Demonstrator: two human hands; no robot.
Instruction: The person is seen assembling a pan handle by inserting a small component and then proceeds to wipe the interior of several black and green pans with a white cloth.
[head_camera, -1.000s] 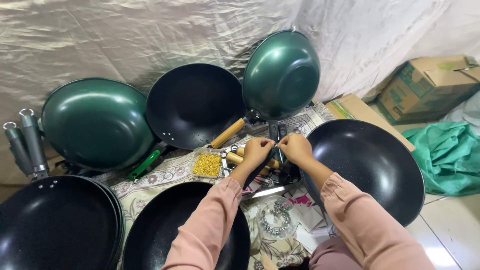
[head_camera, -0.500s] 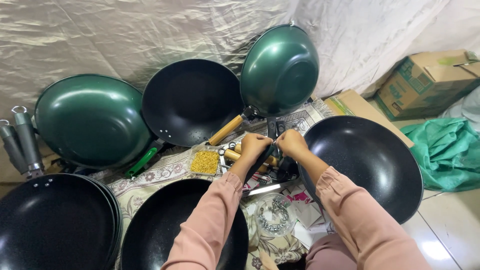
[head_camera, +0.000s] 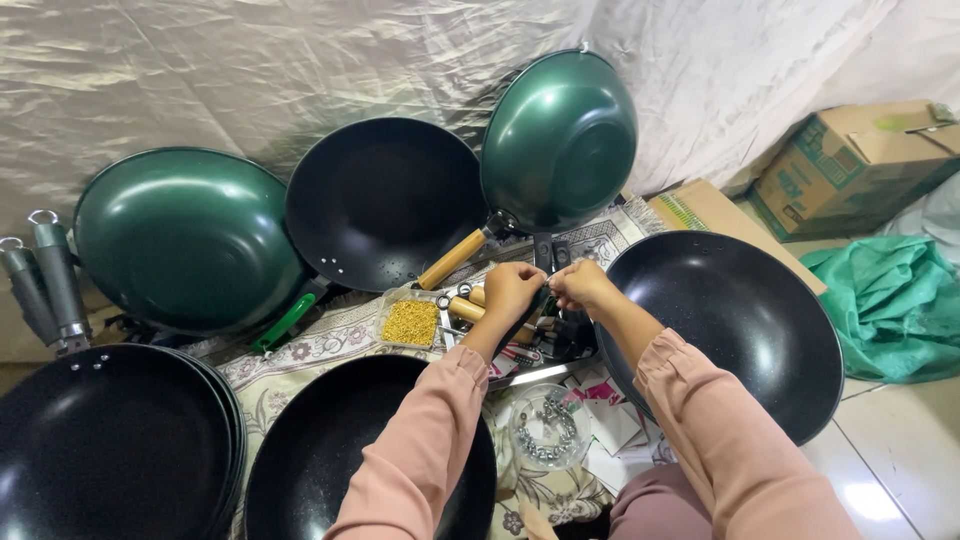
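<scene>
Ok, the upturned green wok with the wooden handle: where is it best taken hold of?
Likely by the wooden handle of the green wok. It slopes down-left from the bowl, which leans on the sheet, and its end lies bare just left of the left hand. Come from the front left.

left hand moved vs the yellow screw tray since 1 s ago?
No. The left hand sits just right of the tray of yellow screws, as before; only the camera shifted slightly.
</scene>
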